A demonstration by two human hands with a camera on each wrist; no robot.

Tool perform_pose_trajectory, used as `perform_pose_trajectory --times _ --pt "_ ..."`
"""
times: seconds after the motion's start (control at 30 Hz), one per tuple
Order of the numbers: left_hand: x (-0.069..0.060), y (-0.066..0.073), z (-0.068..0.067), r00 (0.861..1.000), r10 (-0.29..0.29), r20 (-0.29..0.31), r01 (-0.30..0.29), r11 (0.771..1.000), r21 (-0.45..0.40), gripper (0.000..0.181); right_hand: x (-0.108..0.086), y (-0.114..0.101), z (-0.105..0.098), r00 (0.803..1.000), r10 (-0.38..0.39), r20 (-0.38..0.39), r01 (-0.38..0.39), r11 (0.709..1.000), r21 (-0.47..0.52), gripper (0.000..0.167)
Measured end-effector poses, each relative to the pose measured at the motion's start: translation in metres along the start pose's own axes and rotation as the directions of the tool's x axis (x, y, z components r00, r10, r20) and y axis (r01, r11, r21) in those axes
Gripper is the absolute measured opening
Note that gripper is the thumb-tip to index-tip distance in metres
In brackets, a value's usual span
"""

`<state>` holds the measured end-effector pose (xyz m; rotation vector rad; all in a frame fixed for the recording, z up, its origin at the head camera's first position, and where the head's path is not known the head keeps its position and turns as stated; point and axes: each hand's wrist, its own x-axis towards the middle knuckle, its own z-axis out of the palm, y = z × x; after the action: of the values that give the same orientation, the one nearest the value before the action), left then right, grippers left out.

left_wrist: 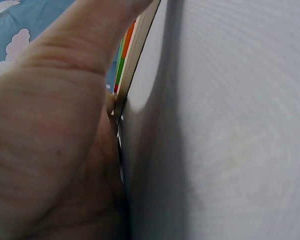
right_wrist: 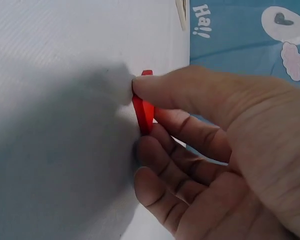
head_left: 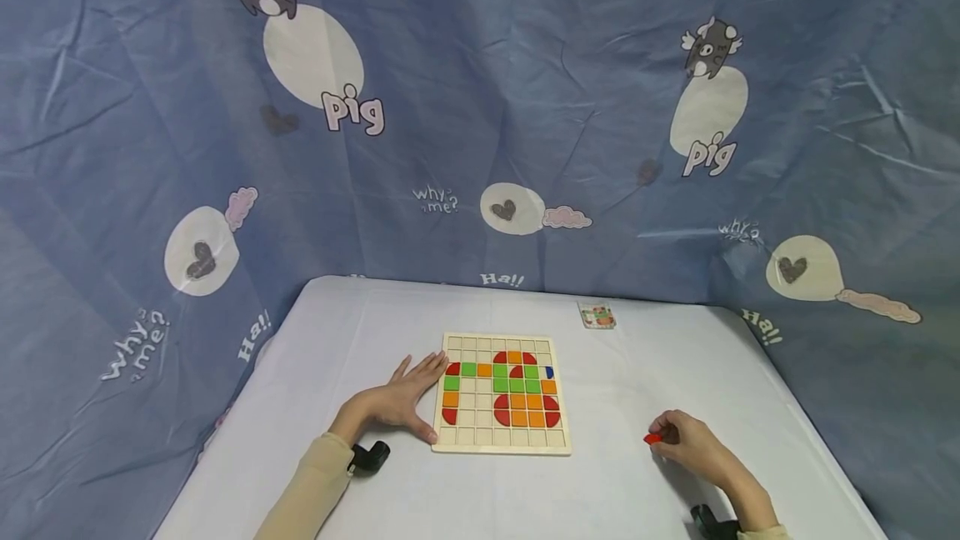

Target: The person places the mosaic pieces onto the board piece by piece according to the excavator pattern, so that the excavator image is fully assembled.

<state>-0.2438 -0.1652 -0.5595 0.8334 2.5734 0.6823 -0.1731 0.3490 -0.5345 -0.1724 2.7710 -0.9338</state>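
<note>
A wooden grid board [head_left: 472, 438] lies on the white table, part of its squares filled with red, orange, green and blue pieces. My left hand [head_left: 397, 397] rests at the board's left edge, fingers spread and straight, thumb near the lower left corner. To the right of the board, my right hand [head_left: 693, 444] pinches a small red piece [right_wrist: 146, 116] between thumb and fingers, just over the tabletop. The fingers cover part of that piece, so its full outline is hidden. In the left wrist view the palm hides most of the board.
A small card with a coloured picture [head_left: 597, 317] lies near the table's back edge. Behind the white table [head_left: 600, 482] hangs a blue cloth [head_left: 480, 107] printed with pigs and hearts. Dark camera mounts [head_left: 369, 457] sit at both wrists.
</note>
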Motion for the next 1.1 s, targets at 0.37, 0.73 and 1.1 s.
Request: perform_pose_trajectory --times 0.37,0.73,1.1 --pt "0.000 0.001 -0.001 1.000 -0.009 -0.001 0.009 1.000 -0.017 0.131 0.012 -0.011 0.009 0.976 0.150 -0.160 -0.168 0.980 -0.106 0.029" --pt "-0.001 0.004 -0.002 1.000 -0.008 0.000 0.008 1.000 -0.018 0.130 0.012 -0.013 -0.002 0.978 0.149 -0.145 -0.165 0.981 -0.105 0.038" --pt "-0.001 0.002 -0.001 1.000 -0.006 -0.003 0.006 1.000 -0.006 0.131 0.015 0.010 -0.015 0.991 -0.131 -0.029 0.129 0.990 -0.051 0.033"
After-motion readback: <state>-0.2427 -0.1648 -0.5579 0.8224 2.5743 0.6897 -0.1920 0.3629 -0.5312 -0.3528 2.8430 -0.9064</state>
